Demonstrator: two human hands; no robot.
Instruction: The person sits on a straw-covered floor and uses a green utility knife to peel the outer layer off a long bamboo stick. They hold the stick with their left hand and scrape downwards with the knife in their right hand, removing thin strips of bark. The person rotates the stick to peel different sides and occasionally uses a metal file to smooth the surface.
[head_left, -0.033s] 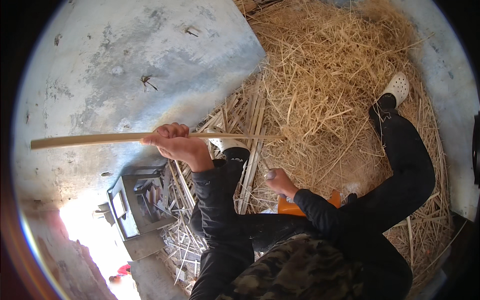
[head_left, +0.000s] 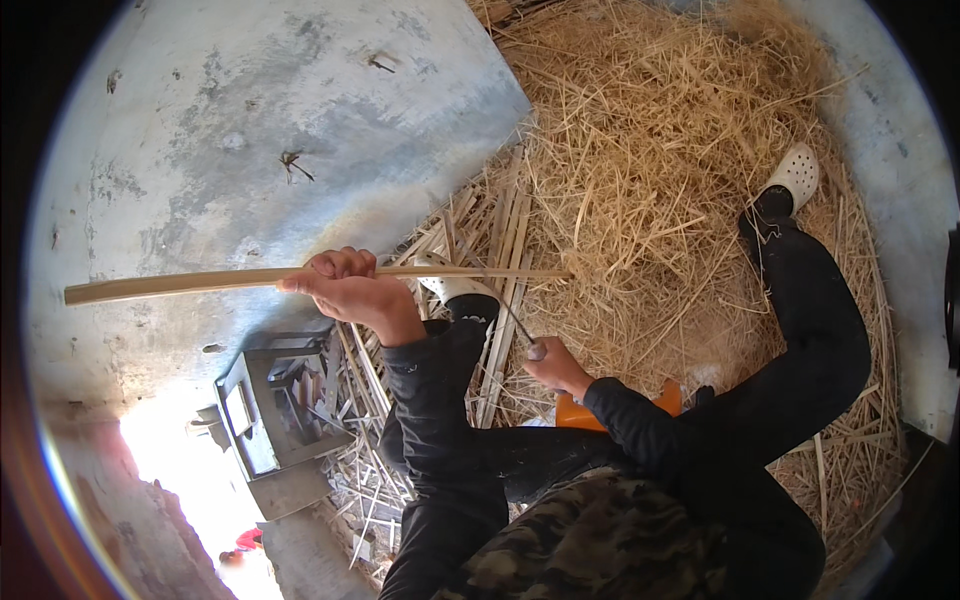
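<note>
My left hand (head_left: pixel 358 292) is closed round a long, pale bamboo-like strip (head_left: pixel 180 285). One end of the strip sticks out to the left in front of the wall, and its thinner part runs right toward the shavings. My right hand (head_left: pixel 560 367), lower and to the right, grips the handle of a curved knife (head_left: pixel 518 320). Its thin dark blade rises up and left from my fist, the tip reaching close to the strip. Whether the blade touches the strip, I cannot tell.
A heap of straw-coloured shavings (head_left: pixel 660 170) covers the floor ahead. Loose strips (head_left: pixel 510 235) lie beside my left pale clog (head_left: pixel 460 288). An orange stool-like object (head_left: pixel 582 414) shows beneath my right forearm. A grey box frame (head_left: pixel 262 400) stands left, below the stained wall (head_left: pixel 250 120).
My right hand has shifted slightly left, and the curved blade now shows more plainly, reaching up toward the strip. My left hand and the strip have barely moved.
</note>
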